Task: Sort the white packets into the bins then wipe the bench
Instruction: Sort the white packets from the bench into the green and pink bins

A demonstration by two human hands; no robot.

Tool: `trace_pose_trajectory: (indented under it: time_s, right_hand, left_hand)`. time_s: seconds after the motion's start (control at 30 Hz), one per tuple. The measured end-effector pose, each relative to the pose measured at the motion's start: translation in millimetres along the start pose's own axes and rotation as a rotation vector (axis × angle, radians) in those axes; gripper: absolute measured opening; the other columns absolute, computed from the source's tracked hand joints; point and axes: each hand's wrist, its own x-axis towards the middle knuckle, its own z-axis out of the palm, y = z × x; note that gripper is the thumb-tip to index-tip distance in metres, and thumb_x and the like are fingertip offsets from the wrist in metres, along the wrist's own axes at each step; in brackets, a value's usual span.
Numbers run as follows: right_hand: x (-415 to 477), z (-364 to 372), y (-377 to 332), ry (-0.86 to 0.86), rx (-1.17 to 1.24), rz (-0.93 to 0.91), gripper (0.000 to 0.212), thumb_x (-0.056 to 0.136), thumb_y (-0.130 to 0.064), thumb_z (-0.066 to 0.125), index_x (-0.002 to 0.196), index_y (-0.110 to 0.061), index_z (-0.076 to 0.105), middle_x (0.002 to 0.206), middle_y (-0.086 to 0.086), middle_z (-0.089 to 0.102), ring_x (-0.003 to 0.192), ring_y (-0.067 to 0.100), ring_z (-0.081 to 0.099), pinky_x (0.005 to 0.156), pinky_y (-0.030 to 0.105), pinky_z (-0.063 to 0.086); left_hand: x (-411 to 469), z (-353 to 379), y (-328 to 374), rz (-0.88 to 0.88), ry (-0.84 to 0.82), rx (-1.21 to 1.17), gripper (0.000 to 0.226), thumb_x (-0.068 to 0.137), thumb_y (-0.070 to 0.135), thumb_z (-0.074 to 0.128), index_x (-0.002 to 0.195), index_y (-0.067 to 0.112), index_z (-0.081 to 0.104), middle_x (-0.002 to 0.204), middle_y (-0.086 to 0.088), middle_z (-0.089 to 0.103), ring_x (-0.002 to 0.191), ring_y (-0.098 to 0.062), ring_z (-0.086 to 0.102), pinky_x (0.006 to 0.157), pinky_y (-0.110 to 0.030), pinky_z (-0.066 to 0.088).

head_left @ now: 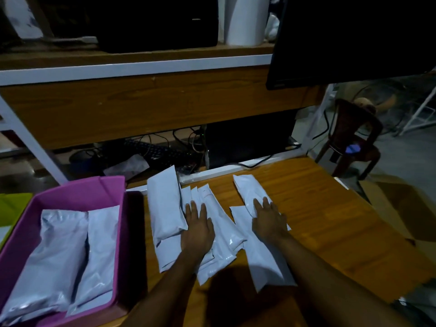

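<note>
Several white packets lie on the wooden bench (318, 208). My left hand (197, 226) rests flat, fingers straight, on a fanned pile of packets (224, 234), just right of a plump packet (165, 208). My right hand (269, 220) lies flat on the near end of another plump packet (246, 191), which overlaps a long flat packet (264, 260). A pink bin (111, 185) at the left holds two white packets (63, 251).
A green bin (14, 204) shows at the far left edge. Behind the bench, a lower shelf holds a keyboard (151, 149), cables and a dark computer case (247, 140). A dark monitor (354, 38) hangs over the upper right; a red plastic chair (351, 138) stands beyond the bench.
</note>
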Motion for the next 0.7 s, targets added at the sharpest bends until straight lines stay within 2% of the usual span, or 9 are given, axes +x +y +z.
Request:
trace_pose_trajectory:
  time_s: [0.07,0.13,0.2,0.37,0.43,0.5,0.6,0.7]
  right_hand:
    - [7.9,-6.8,6.0,0.036,0.013,0.015,0.059,0.094,-0.043,0.045,0.147,-0.026,0.027,0.155,0.009,0.027,0.138,0.034,0.031,0.104,0.053,0.034]
    - [18.0,-12.7,12.0,0.121,0.014,0.013,0.051,0.093,-0.047,0.045,0.138,-0.025,0.038,0.141,0.009,0.045,0.124,0.032,0.045,0.097,0.048,0.041]
    - [27.7,-16.1,15.9,0.176,0.026,0.012,0.048,0.093,-0.048,0.046,0.134,-0.025,0.042,0.133,0.009,0.051,0.119,0.031,0.049,0.094,0.045,0.043]
    - [50.8,-10.9,29.4,0.114,0.036,-0.063,0.058,0.093,-0.046,0.048,0.145,-0.03,0.029,0.149,0.01,0.034,0.132,0.033,0.035,0.101,0.048,0.039]
    - [58.1,-6.9,32.8,0.068,0.05,-0.125,0.063,0.093,-0.044,0.049,0.149,-0.032,0.023,0.157,0.009,0.022,0.139,0.035,0.027,0.107,0.05,0.035]
    - [63.7,-3.5,35.0,0.054,0.052,-0.189,0.065,0.094,-0.044,0.049,0.151,-0.034,0.019,0.16,0.006,0.016,0.142,0.034,0.024,0.11,0.05,0.034]
    - [70.5,-1.9,35.5,0.074,0.067,-0.261,0.065,0.095,-0.043,0.047,0.151,-0.036,0.016,0.161,0.003,0.013,0.141,0.032,0.025,0.109,0.047,0.035]
    - [73.5,1.5,33.0,0.085,0.08,-0.31,0.064,0.096,-0.039,0.046,0.151,-0.039,0.014,0.162,0.001,0.008,0.139,0.032,0.028,0.104,0.045,0.042]
  left_hand:
    - [7.7,7.7,10.3,0.013,-0.011,-0.01,0.053,0.104,0.033,0.023,0.154,0.02,0.011,0.162,-0.009,-0.01,0.148,-0.023,-0.014,0.115,-0.056,0.018]
    - [14.7,13.6,20.4,0.042,-0.012,-0.014,0.053,0.104,0.032,0.024,0.154,0.019,0.014,0.162,-0.011,-0.008,0.149,-0.025,-0.013,0.117,-0.052,0.012]
    - [18.0,14.6,25.1,0.116,0.017,0.015,0.051,0.104,0.029,0.027,0.153,0.015,0.021,0.161,-0.015,0.002,0.149,-0.028,-0.006,0.121,-0.045,0.004]
    - [14.4,-11.1,51.4,0.292,0.246,-0.105,0.044,0.099,0.021,0.038,0.141,0.013,0.046,0.153,-0.005,0.034,0.148,-0.022,0.018,0.118,-0.03,0.015]
    - [26.0,-32.0,54.3,0.279,0.364,-0.109,0.045,0.094,0.02,0.038,0.135,0.011,0.052,0.148,-0.008,0.044,0.144,-0.026,0.029,0.118,-0.038,0.024]
    - [46.9,-50.5,40.8,0.187,0.436,-0.015,0.049,0.088,0.019,0.036,0.131,0.008,0.056,0.14,-0.014,0.051,0.139,-0.033,0.035,0.114,-0.048,0.032]
    - [69.9,-68.5,3.5,-0.064,0.362,0.193,0.048,0.092,0.021,0.04,0.137,0.008,0.048,0.143,-0.018,0.046,0.14,-0.038,0.028,0.112,-0.053,0.028]
    - [68.8,-60.9,-35.5,-0.121,0.198,0.232,0.059,0.095,0.044,0.032,0.145,0.013,0.039,0.153,-0.018,0.033,0.142,-0.042,0.022,0.112,-0.054,0.021]
